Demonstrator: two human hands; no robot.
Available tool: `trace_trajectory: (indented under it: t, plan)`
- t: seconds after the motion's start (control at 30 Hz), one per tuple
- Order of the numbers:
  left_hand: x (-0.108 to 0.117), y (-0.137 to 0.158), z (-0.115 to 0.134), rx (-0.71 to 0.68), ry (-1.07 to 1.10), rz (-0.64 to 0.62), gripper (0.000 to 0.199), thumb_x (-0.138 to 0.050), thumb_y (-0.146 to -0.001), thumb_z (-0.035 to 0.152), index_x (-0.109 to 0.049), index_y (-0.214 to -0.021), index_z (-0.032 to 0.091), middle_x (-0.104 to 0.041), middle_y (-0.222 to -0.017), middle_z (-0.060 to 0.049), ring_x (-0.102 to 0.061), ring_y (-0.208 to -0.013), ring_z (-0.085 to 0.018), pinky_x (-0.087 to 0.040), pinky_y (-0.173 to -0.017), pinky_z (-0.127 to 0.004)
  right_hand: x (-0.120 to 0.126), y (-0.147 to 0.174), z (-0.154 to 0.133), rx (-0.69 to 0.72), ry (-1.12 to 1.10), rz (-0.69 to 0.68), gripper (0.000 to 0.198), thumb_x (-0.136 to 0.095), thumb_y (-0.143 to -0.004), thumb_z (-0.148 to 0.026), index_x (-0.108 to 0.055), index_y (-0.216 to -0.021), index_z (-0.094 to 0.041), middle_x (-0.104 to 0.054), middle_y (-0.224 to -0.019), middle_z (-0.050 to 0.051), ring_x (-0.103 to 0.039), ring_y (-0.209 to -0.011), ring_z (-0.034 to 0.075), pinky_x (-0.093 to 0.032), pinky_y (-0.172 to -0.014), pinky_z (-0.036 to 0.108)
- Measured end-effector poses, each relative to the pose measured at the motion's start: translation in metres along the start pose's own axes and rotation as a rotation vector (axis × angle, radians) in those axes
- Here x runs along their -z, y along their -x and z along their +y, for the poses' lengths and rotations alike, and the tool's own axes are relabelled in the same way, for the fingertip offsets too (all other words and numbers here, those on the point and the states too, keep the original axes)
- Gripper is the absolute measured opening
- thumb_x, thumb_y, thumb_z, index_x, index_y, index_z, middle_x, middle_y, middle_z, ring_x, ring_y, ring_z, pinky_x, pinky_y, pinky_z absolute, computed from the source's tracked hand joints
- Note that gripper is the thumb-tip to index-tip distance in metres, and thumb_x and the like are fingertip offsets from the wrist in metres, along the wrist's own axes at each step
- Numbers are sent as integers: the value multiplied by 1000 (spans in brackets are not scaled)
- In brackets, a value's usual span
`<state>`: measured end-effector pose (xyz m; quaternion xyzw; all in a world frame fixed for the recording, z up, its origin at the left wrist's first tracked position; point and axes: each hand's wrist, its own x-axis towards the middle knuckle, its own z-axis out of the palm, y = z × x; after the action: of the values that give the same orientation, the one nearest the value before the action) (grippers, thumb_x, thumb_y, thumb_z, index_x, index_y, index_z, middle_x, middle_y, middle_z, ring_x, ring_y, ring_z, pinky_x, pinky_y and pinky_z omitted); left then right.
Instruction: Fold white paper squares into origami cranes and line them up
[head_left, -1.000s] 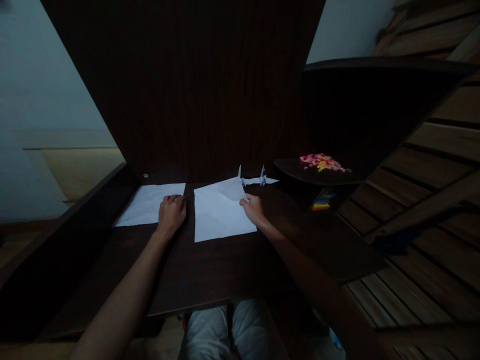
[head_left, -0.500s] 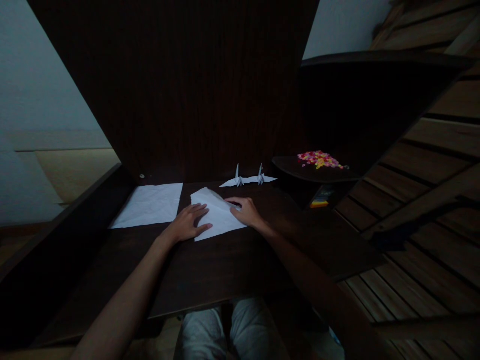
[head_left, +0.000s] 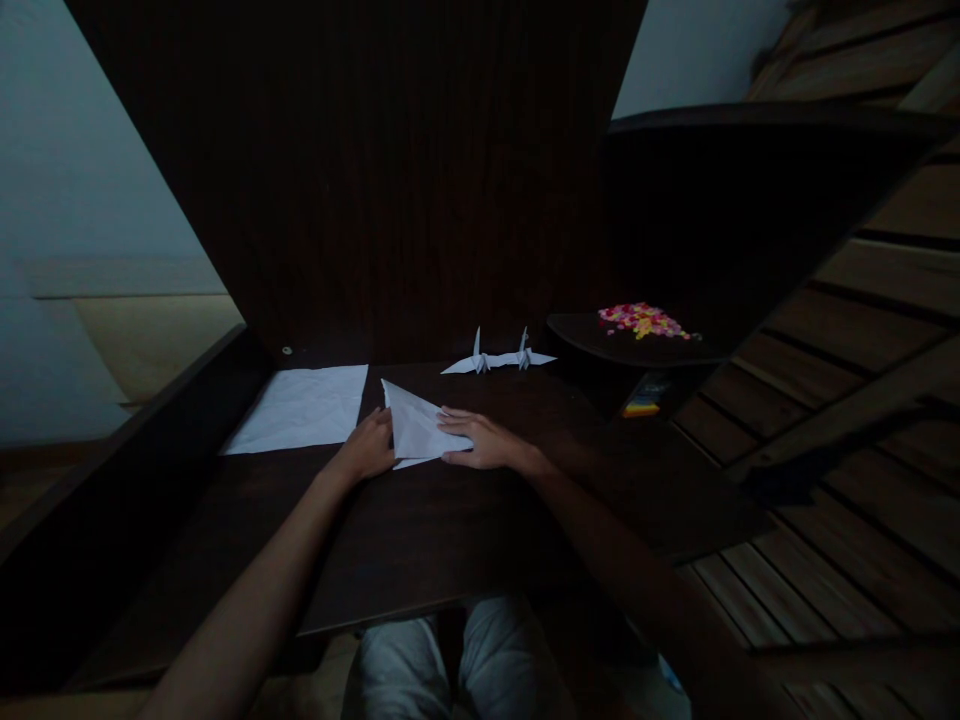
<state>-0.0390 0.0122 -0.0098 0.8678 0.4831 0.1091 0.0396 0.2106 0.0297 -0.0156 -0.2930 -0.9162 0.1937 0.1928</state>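
A white sheet of paper, folded over on itself with a pointed corner at upper left, lies in front of me on the dark desk. At its left edge is my left hand, its fingers curled at the edge and the tips partly hidden by the paper. My right hand rests on the right part of the fold, fingers stretched out over the paper and thumb apart nearer me. Behind the sheet stand two joined paper cranes with upright points.
Another flat white sheet lies to the left, near the desk's side panel. On a raised corner shelf at right sits a pile of small pink, red and yellow pieces. A tall dark back panel rises behind the desk.
The paper's far part has been folded over toward me, making a smaller triangular shape. My right hand has moved slightly left and nearer me; the left has gone to the paper's edge.
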Motion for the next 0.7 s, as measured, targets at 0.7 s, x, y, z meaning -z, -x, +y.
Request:
trace_trajectory:
  t: [0.7]
  plan:
    - [-19,-13,15,-62,36,149,53,-24,-97,39,-44,-137,9,-40,-148,-15,-29,-140,-26,-26,-114,-47,-14,-6,-6,-49,162,-117,65,-34,-96,-48,-24,-149,-12,-16,-156,13,-11,-146,24,-13,-119,45]
